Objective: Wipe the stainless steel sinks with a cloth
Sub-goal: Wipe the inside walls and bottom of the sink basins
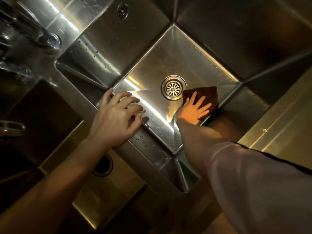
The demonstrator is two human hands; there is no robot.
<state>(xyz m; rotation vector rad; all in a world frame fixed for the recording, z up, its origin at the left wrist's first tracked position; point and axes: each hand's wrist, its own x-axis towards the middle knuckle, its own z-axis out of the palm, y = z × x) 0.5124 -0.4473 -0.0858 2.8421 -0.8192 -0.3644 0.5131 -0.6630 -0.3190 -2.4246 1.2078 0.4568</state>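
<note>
Scene: a person leans over a deep square stainless steel sink basin (pixel 194 65), seen from above, with warm streaks of light crossing its floor.
Right hand: the right hand (pixel 194 108) lies flat on a dark brown folded cloth (pixel 207 97), fingers straight and spread, pressing it against the basin floor; nothing is curled round the cloth.
Cloth: it sits on the basin floor just right of the round slotted metal drain strainer (pixel 173 88), near the right wall, one corner nearly touching the strainer's rim.
Left hand: the left hand (pixel 116 115) rests on the flat steel divider rim (pixel 152 159) at the left edge of the basin, fingers loosely bent and spread over the edge, gripping nothing.
Right arm: it reaches down into the basin from the near right, a pale loose sleeve (pixel 253 183) covering the upper part.
Far wall: a small round perforated overflow grille (pixel 122 10) is set high in the far wall, with water droplets scattered on the steel below it.
Left side: blurred chrome tap fittings (pixel 45 38) stand at the far left; a second, darker steel basin (pixel 42 119) lies to the left of the divider, its dark round drain opening (pixel 103 164) partly hidden by the left forearm.
</note>
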